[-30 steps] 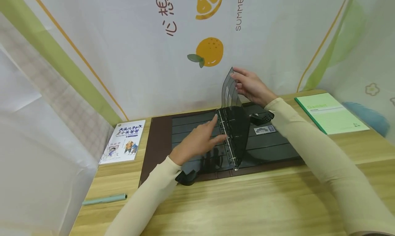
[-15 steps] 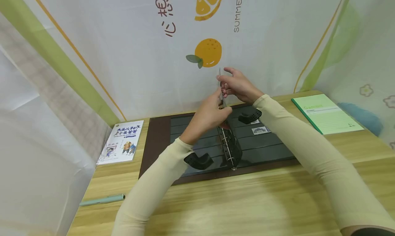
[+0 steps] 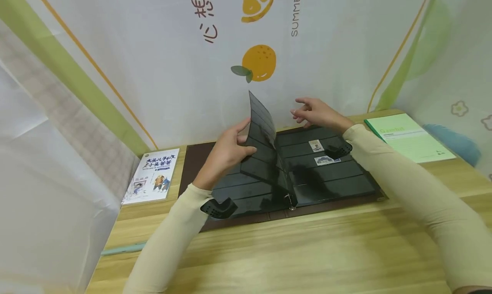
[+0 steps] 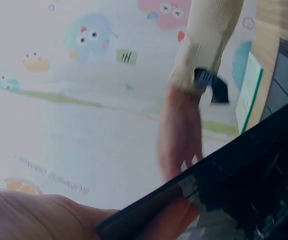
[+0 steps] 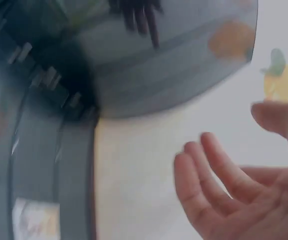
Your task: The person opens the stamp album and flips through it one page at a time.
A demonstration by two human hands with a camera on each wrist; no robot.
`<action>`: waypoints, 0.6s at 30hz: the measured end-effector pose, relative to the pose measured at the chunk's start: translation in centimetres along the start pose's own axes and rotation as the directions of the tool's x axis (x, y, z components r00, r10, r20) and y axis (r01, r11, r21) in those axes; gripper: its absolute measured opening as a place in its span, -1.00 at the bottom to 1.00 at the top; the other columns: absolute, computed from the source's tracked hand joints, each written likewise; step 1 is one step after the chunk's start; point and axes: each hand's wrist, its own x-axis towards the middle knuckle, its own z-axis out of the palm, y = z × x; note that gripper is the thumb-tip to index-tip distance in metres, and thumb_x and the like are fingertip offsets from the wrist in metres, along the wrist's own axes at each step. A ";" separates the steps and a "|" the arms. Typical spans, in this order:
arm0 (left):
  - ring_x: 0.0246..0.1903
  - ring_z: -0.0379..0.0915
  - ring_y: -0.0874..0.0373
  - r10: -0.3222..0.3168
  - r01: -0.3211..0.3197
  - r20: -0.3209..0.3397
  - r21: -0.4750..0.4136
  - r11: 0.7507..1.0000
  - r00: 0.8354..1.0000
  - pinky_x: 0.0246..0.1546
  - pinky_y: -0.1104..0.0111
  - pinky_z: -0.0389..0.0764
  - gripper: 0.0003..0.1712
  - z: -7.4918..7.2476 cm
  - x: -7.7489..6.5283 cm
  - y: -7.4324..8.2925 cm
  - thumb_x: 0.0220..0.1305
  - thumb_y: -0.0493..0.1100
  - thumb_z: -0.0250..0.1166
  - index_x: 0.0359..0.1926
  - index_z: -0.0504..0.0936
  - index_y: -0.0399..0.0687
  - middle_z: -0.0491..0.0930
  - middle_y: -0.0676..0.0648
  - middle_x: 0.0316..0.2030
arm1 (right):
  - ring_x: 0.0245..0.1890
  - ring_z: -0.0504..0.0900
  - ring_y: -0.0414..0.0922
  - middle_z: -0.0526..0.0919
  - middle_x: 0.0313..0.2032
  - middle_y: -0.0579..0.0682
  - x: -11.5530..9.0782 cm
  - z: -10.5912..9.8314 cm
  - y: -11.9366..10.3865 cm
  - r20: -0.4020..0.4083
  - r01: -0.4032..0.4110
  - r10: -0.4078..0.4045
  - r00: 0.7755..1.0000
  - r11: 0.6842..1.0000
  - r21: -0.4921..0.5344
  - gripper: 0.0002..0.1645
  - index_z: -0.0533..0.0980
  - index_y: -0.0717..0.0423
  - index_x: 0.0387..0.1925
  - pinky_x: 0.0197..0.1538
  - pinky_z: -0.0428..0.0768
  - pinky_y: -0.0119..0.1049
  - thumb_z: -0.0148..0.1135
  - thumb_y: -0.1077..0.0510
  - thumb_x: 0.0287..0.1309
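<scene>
A brown stamp album [image 3: 278, 215] with black strip-pocket pages lies spread on the table. In the head view my left hand [image 3: 224, 155] pinches the outer edge of a raised black page [image 3: 261, 142], which tilts leftward from the ring spine. The left wrist view shows the thumb side of that hand at the page [image 4: 248, 165]. My right hand [image 3: 322, 114] is apart from the page, above the album's far right part, with fingers loosely bent and nothing in them, as the right wrist view also shows. Two stamps, one upright [image 3: 316, 145] and one wide [image 3: 325, 160], sit on the right-hand page.
Left of the album lies a white illustrated booklet [image 3: 153, 176], with a pale green pen [image 3: 123, 248] nearer the front, partly behind the left sleeve. A green notebook [image 3: 413, 138] lies to the right. A printed curtain [image 3: 165, 72] hangs along the table's back edge.
The raised page has swung leftward past upright. My left hand reached up, took its edge and drew it left. My right hand released the page and moved back to the right.
</scene>
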 end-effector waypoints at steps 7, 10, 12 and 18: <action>0.20 0.52 -0.08 -0.069 0.069 -0.013 -0.020 0.997 0.998 -0.08 0.17 0.61 0.05 -1.2 -0.9 -3.3 0.26 -0.27 0.42 0.59 0.04 0.36 0.33 -0.23 0.42 | 0.51 0.13 0.36 0.10 0.52 0.40 -1.7 -0.1 5.4 0.161 0.084 -0.033 0.986 0.943 -0.323 0.11 -0.16 0.31 0.59 0.44 0.21 0.31 0.22 -0.14 0.39; 0.04 0.61 -0.04 -0.112 0.112 -0.015 -0.029 0.993 0.994 -0.22 0.29 0.56 0.07 -1.2 -1.3 -4.5 0.25 -0.26 0.44 0.59 0.03 0.38 0.40 -0.26 0.38 | 0.55 -0.13 0.40 -0.17 0.57 0.40 -2.5 0.4 7.2 0.256 0.157 -0.058 0.965 0.909 -0.386 0.28 -0.25 0.33 0.59 0.48 0.01 0.37 0.35 -0.15 0.27; -0.11 0.64 0.01 -0.136 0.135 -0.018 -0.047 0.990 0.991 -0.26 0.30 0.55 0.08 -1.2 -1.5 -5.3 0.24 -0.26 0.45 0.59 0.02 0.37 0.43 -0.26 0.37 | 0.55 -0.24 0.44 -0.25 0.57 0.40 -3.0 0.8 8.1 0.296 0.157 -0.036 0.955 0.905 -0.395 0.34 -0.24 0.32 0.59 0.47 -0.07 0.42 0.40 -0.17 0.21; -0.63 0.44 0.21 -0.189 0.186 -0.012 -0.114 0.976 0.982 -0.43 0.34 0.52 0.10 -1.3 -2.1 -7.5 0.22 -0.31 0.45 0.60 0.02 0.31 0.63 -0.32 0.12 | 0.52 -0.36 0.52 -0.28 0.57 0.43 -3.7 1.6 9.8 0.336 0.115 0.036 0.941 0.901 -0.418 0.34 -0.14 0.30 0.59 0.42 -0.22 0.52 0.43 -0.24 0.14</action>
